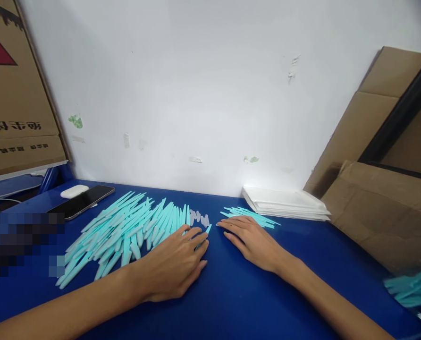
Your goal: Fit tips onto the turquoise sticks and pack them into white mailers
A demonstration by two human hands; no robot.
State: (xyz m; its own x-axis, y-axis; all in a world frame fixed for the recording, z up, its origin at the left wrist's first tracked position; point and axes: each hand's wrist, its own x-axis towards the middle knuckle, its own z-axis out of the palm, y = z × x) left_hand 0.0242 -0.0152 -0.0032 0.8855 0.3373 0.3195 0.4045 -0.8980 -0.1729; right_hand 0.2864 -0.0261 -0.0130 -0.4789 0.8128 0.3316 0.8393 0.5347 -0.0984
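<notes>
A large heap of turquoise plastic sticks (114, 229) covers the left half of the blue table. At its right edge is my left hand (180, 262), fingers bent, with the tip of one turquoise stick (208, 229) showing beside its fingertips; the rest of that stick is hidden by the fingers. My right hand (249, 241) lies palm down with its fingers apart, just in front of a smaller group of turquoise sticks (267, 220). Between the hands, farther back, are some small translucent pieces (199, 218).
A stack of white sheets or bags (284, 203) rests against the wall. Behind the heap lie a phone (83, 201) and a white case (74, 191). Cardboard (369, 217) stands at the right, above more turquoise sticks (414, 285). The blue table (228, 302) ends at the white wall.
</notes>
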